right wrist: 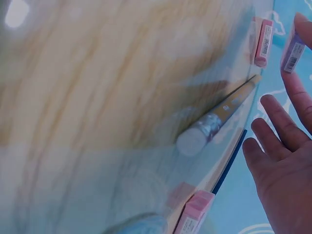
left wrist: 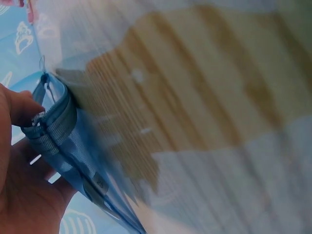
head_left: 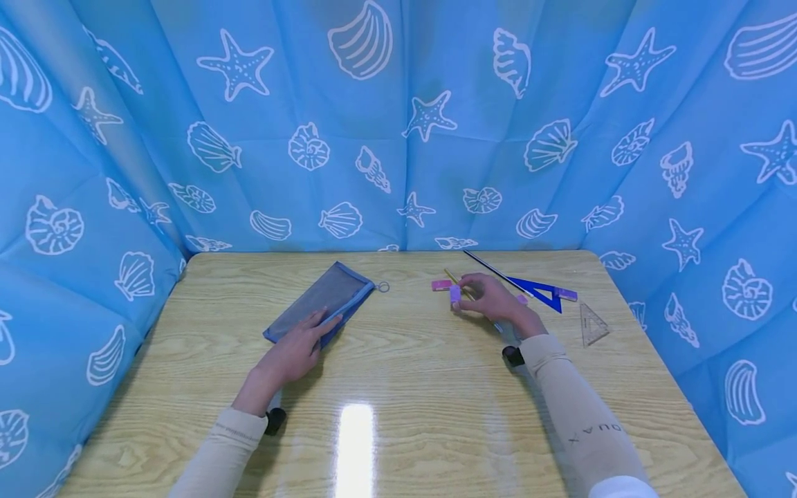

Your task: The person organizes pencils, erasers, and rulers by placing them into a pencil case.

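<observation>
Beige sleeves (head_left: 579, 415) stretch over a wood-grain bench (head_left: 423, 415), where a person's left hand (head_left: 301, 349) grips the zip edge of a blue mesh pouch (head_left: 320, 297) at left. At far right lies a clear set square (head_left: 593, 326). The right hand (head_left: 495, 301), three fingers extended, pinches a purple block (head_left: 455, 296) between thumb and forefinger, over a yellow pencil (right wrist: 236, 102). Beyond are a pink block (head_left: 441, 285), a blue set square (head_left: 542, 288) and a shell-printed curtain (head_left: 373, 117).
</observation>
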A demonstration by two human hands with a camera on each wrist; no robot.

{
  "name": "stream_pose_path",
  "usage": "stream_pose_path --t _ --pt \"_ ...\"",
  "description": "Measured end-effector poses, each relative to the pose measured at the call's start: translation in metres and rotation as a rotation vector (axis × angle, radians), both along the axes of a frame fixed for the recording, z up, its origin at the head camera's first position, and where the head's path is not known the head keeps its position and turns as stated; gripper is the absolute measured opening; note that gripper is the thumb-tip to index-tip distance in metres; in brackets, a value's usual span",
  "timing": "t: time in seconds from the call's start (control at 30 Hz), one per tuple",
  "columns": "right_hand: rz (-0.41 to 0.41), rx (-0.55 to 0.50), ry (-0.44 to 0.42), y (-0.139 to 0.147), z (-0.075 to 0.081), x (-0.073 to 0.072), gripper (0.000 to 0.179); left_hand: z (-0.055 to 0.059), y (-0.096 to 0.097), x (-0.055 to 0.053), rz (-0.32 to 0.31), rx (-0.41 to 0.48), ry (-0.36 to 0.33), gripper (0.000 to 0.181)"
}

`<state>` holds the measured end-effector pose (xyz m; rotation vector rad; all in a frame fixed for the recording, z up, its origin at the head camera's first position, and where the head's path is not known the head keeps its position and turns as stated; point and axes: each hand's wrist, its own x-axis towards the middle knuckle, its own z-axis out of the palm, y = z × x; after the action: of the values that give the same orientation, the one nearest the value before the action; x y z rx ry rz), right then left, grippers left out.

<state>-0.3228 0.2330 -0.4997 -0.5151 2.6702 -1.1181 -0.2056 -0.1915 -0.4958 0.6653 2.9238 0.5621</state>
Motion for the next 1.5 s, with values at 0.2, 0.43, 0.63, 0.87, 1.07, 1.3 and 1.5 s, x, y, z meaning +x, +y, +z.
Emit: stream_pose_path --t 0.2,0.43,0.63,0.87,1.07,1.3,1.5 --pt "-0.016 -0.012 -0.022 0.004 0.002 0.004 0.046 0.0 0.0 -0.002 0.004 0.002 0.003 0.058" --pt "0.004 -0.032 -0.04 0.006 0.002 0.013 0.046 0.0 0.002 -0.002 0.005 0.023 0.013 0.058" --pt "0.003 -0.045 -0.048 0.005 0.005 0.019 0.045 0.002 0.003 -0.003 0.024 0.088 -0.005 0.058" --pt "0.012 -0.053 -0.041 0.004 0.009 0.024 0.042 0.009 0.005 -0.008 0.054 0.214 -0.057 0.058" --pt "0.036 -0.076 -0.003 0.002 0.011 0.028 0.039 0.013 0.005 -0.01 0.076 0.34 -0.127 0.056" --pt "0.046 -0.083 0.003 0.0 0.012 0.033 0.041 0.017 0.009 -0.01 0.12 0.445 -0.147 0.057" --pt "0.044 -0.087 0.016 -0.001 0.011 0.035 0.042 0.017 0.014 -0.01 0.156 0.551 -0.127 0.057"
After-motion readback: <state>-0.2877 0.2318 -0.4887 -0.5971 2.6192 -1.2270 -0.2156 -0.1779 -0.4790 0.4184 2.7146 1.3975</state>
